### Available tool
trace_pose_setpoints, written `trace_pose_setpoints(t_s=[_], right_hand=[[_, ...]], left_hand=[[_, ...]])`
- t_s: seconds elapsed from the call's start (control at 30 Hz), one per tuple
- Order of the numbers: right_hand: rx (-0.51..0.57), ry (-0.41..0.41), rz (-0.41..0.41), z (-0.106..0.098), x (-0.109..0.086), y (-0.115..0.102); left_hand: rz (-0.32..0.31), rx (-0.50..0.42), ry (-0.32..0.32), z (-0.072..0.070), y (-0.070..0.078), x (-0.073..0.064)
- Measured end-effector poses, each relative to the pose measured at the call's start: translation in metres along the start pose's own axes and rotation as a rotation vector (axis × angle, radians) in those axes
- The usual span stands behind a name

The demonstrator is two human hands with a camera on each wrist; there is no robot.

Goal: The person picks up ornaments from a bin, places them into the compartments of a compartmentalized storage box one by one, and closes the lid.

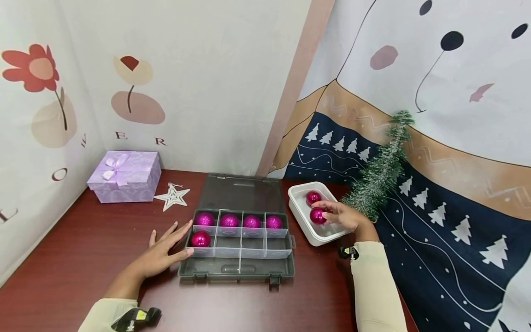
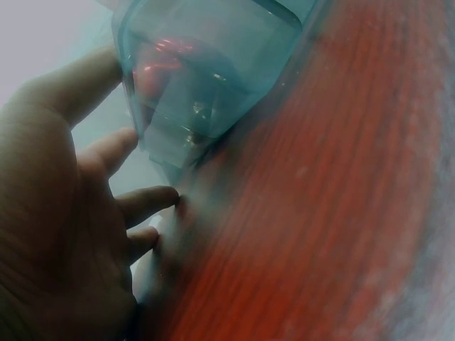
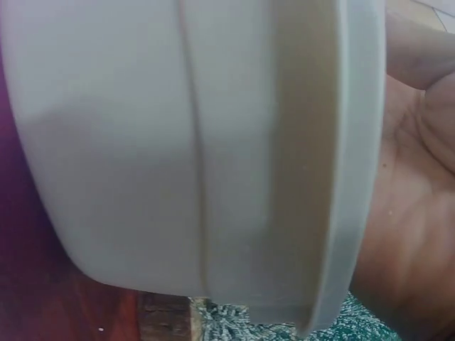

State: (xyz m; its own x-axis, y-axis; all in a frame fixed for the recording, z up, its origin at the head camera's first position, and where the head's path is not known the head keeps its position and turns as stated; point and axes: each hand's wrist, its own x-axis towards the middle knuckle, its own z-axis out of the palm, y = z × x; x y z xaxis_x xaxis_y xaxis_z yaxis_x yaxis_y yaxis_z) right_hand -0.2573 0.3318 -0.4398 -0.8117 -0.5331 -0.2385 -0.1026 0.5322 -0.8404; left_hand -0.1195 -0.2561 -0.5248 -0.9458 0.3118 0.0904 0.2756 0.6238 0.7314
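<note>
In the head view my right hand [image 1: 342,216] reaches over a white plastic tub [image 1: 299,222], thumb and fingers pinching a shiny magenta Christmas ball [image 1: 317,216]. Behind it in the tub lies another ball [image 1: 313,198]. The tub's outer wall [image 3: 142,170] hides the fingers from the right wrist view. My left hand [image 1: 163,253] lies with spread, straight fingers along the left side of a grey divided organizer box [image 1: 236,269], fingertips at its wall. Glittery magenta balls [image 1: 229,220] fill the back row of compartments. A shiny ball [image 1: 200,239] sits in the leftmost compartment of the row before it.
The box's lid [image 1: 242,193] lies folded back toward the wall. To the left are a white star ornament [image 1: 172,197] and a lilac gift box [image 1: 126,177] with a bow. A small frosted artificial tree [image 1: 379,173] stands behind the tub, close to my right hand.
</note>
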Motion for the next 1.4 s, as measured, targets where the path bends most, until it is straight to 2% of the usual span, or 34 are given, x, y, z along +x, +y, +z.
trace_pose_setpoints(t_s=[0.23, 0.53, 0.73, 0.93, 1.13, 1.27, 1.4], right_hand=[[0.044, 0.097, -0.049, 0.010, 0.000, -0.005], [0.113, 0.268, -0.178, 0.018, 0.005, -0.009], [0.193, 0.314, -0.254, 0.027, 0.002, -0.016], [0.207, 0.393, -0.312, 0.038, 0.001, -0.023], [0.308, 0.405, -0.378, 0.052, 0.005, -0.032], [0.318, 0.420, -0.399, 0.061, 0.007, -0.040], [0.327, 0.391, -0.410, 0.069, 0.009, -0.048]], left_hand=[[0.002, -0.016, 0.000, 0.001, 0.002, -0.002], [-0.002, -0.014, 0.003, 0.000, 0.002, -0.001], [-0.005, -0.014, 0.002, 0.000, 0.001, -0.001], [0.004, -0.020, 0.003, 0.000, 0.001, 0.001], [0.006, -0.011, 0.006, -0.001, 0.002, 0.001], [-0.003, -0.008, 0.000, -0.001, 0.001, 0.000], [-0.005, -0.009, 0.001, 0.000, 0.001, 0.000]])
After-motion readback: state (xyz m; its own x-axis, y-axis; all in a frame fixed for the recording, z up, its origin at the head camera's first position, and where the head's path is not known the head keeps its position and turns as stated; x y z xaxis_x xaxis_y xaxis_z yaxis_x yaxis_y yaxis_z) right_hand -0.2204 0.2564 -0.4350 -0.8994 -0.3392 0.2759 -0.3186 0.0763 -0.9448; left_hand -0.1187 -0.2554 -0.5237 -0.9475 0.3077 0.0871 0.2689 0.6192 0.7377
